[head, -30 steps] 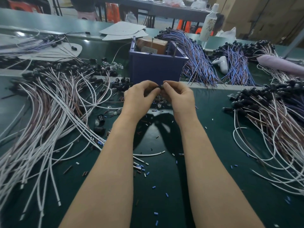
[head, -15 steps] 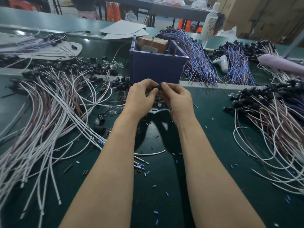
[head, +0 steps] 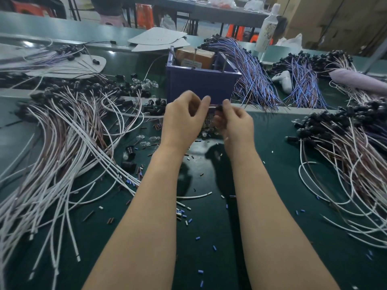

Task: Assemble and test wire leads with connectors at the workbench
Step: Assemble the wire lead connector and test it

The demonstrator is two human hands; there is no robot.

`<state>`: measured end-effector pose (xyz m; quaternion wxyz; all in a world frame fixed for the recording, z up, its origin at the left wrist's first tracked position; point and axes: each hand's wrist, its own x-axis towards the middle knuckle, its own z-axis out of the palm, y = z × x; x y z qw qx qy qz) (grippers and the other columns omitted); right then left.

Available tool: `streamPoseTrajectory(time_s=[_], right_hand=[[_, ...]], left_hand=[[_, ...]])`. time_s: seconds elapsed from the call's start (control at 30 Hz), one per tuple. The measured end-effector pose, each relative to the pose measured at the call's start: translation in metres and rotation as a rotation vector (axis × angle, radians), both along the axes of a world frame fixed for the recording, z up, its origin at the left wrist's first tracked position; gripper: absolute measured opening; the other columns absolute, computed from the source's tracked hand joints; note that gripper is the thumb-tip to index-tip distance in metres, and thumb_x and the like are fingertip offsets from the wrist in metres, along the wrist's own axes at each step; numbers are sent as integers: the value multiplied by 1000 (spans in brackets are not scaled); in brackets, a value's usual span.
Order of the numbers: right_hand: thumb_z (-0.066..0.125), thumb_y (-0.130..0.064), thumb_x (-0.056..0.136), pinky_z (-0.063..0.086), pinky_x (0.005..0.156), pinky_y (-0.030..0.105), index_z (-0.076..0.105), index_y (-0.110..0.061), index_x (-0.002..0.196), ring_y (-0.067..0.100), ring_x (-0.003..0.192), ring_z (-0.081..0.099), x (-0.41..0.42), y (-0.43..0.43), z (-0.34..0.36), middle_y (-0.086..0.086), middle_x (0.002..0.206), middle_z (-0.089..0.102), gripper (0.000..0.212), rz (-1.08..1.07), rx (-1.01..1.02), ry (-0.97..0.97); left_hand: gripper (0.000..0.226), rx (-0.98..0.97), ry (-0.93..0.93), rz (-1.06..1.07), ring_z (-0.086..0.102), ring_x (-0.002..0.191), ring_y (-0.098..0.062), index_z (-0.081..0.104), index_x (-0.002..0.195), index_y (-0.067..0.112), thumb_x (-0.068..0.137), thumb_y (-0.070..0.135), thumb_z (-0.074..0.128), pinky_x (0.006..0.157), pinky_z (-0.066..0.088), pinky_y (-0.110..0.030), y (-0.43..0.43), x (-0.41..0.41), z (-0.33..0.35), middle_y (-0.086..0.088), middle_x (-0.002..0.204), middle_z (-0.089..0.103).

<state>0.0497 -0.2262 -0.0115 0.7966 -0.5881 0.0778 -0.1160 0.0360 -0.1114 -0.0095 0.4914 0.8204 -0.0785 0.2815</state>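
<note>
A black connector (head: 219, 107), pinched by the right hand (head: 237, 123), sits on a wire lead (head: 212, 105) pinched by the left hand (head: 184, 120). A blue bin (head: 201, 84) stands just behind the grip, and loose parts (head: 206, 132) lie beneath it. The hands, fingertips together before, have drawn slightly apart.

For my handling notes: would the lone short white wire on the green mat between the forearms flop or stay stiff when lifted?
Probably bends: the white wire already lies gently curved, like the leads arcing at left. Likely light, being thin. A push would probably slide it, not roll.
</note>
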Motion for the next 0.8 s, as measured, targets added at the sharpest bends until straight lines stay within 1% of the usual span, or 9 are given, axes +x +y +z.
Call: streamPoseTrajectory(time_s=[0.07,0.17,0.23,0.3,0.47,0.57,0.67,0.73,0.8], right_hand=[[56,-17,95,50,51,17,56,-9,79,6,46,56,-1,-7,5,-2,53,63,18,50,274,49],[56,-15,95,46,45,14,57,-9,78,6,45,54,-5,-9,8,0,52,60,18,190,277,124],[55,-15,95,42,44,13,56,-10,78,7,46,50,-8,-12,9,1,54,56,18,356,87,139],[55,-16,94,42,44,12,55,-11,79,7,46,51,-13,-16,10,1,56,54,16,602,-110,134],[60,-22,86,51,49,16,53,-11,80,11,50,62,-29,-19,16,5,60,67,15,1093,-318,139],[56,-23,87,56,59,22,57,-10,84,19,64,68,-30,-17,19,14,75,70,13,1158,-333,130],[54,-41,89,56,81,33,64,-5,101,24,86,68,-23,-12,21,19,98,69,39,932,-283,64],[47,-43,93,54,79,31,66,-2,99,21,83,65,-16,-8,23,10,90,70,46,664,-175,2],[46,-40,97,51,69,25,67,-6,97,16,72,61,-10,-7,25,3,76,66,41,482,-130,-63]], left_hand=[[53,-53,174,-111,43,42,-4,62,71,4,96,47,46,48,37,-17,-4,-1,3,5,50,54],[50,-366,442,-272,43,39,-3,65,96,5,100,45,35,45,36,-15,-10,-2,4,0,60,59],[33,-593,392,-294,42,43,-1,61,103,11,103,33,35,50,37,-16,-8,-3,7,0,76,61],[24,-759,283,-281,41,47,-1,58,98,16,103,25,37,53,38,-17,1,-2,10,3,85,63],[32,-964,41,-49,35,42,-4,47,80,14,104,30,33,43,28,-16,19,-2,23,11,49,45],[37,-905,-7,-141,30,39,-5,43,73,14,104,28,29,40,25,-18,23,-4,31,11,45,39],[36,-686,145,-347,31,39,-7,46,72,14,103,27,34,42,25,-18,17,-5,37,8,46,41],[35,-502,222,-355,42,42,-5,53,73,14,102,26,38,44,35,-16,12,-7,40,8,49,50],[34,-305,294,-334,49,43,-2,59,75,15,102,26,40,46,42,-14,8,-6,43,8,54,58]])
